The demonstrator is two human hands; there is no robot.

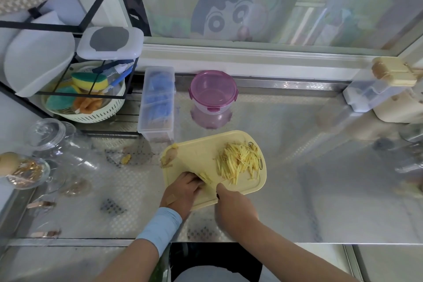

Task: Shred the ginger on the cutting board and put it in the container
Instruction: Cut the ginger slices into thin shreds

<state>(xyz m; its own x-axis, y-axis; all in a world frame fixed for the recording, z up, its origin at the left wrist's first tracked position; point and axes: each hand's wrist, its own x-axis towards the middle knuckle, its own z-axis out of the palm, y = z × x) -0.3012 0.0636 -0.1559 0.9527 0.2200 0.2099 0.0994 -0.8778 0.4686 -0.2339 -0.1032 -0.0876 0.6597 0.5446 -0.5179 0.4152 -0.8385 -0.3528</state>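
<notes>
The left hand (183, 189) pins a ginger stub (204, 177) under curled fingers at the cutting board's (196, 155) 6 o'clock. The right hand (235, 209) grips the knife (209, 184). So short a stub risks nicked fingertips. The shreds (238, 160) lie at 3 o'clock.

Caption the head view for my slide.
Left hand holds ginger, right hand the knife; shreds heap on cutting board, container behind.

Soft, cool daylight comes through the frosted window (286, 7) at the back, leaving the scene evenly bright with only faint shadows. The steel worktop (309, 167) carries a hazy sheen and a blurred reflection of the pink container (213, 90). The wide lens bows straight edges, most toward the corners. The cut ginger (238, 160) at centre is fairly sharp. The knife (207, 182) in the right hand (235, 209) is a pale motion smear, and the far right side is soft and out of focus.
</notes>
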